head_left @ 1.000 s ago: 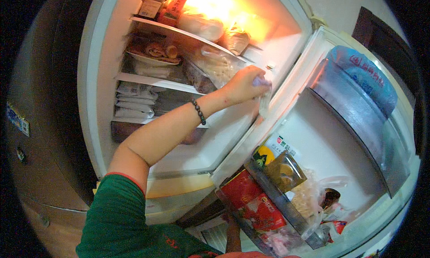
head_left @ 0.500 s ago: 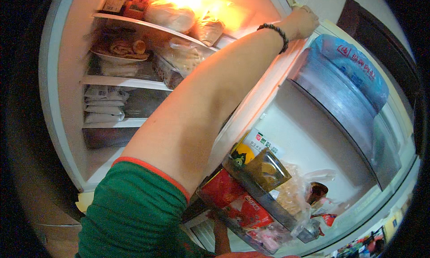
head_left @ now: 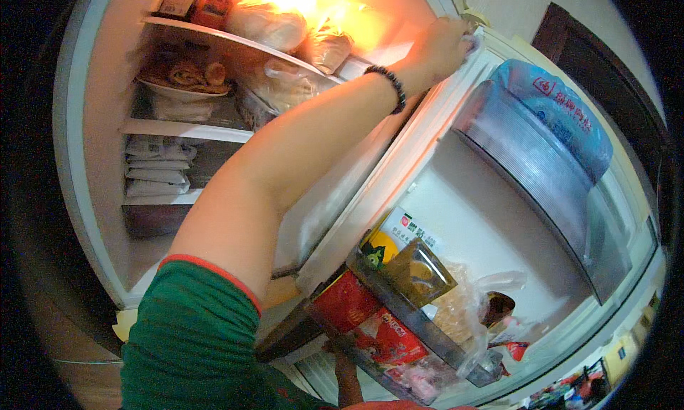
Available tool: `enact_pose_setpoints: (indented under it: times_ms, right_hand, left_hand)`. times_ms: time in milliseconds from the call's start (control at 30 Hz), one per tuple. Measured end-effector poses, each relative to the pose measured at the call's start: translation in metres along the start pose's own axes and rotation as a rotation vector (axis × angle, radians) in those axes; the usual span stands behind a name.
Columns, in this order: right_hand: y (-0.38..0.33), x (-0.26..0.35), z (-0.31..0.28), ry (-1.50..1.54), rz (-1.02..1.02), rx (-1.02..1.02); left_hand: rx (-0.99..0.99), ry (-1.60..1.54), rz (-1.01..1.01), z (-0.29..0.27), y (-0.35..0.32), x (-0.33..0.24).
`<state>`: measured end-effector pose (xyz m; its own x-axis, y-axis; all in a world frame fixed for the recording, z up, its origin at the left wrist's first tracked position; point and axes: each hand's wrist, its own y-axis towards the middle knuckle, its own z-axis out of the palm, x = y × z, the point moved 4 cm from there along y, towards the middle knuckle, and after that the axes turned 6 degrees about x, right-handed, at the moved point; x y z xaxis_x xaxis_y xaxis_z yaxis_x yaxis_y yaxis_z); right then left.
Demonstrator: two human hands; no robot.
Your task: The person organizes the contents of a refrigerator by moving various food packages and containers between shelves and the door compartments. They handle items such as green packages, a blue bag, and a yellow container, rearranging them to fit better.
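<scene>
My left arm, in a green sleeve with red trim, reaches up across the open fridge. My left hand (head_left: 440,45), with a dark bead bracelet (head_left: 390,88) at its wrist, is closed at the upper inner edge of the fridge door (head_left: 427,128). Something small and pale shows at the fingertips, too indistinct to name. Right of the hand, a blue printed bag (head_left: 563,114) sits in the clear upper door bin (head_left: 524,143). My right hand does not show.
Left of my arm, shelves hold a bowl of food (head_left: 182,89), stacked white packets (head_left: 158,169) and bagged food (head_left: 265,29) near the bright lamp. The lower door bin (head_left: 420,323) carries red packages and plastic bags. Part of a bare leg (head_left: 348,381) shows below.
My left hand has shifted left and slightly down from the door's top corner. The elbow is more bent, and more of the door's inner edge shows. The whole view has shifted a little.
</scene>
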<state>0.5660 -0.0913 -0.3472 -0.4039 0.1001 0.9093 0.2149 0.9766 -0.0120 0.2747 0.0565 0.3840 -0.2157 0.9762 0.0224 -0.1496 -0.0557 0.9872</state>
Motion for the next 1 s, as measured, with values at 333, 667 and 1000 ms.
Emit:
enact_pose_setpoints:
  times_ms: [333,667,1000]
  right_hand:
    - [0.002,-0.009,-0.002,-0.01,0.024,0.002]
    - [-0.001,-0.023,-0.008,-0.029,0.013,0.014]
    - [-0.005,-0.065,-0.006,-0.117,0.01,0.051]
  left_hand:
    - [0.195,0.453,-0.151,0.034,0.041,0.013]
    - [-0.125,-0.226,-0.107,0.017,0.003,0.071]
    - [0.205,-0.037,-0.164,0.016,-0.049,0.018]
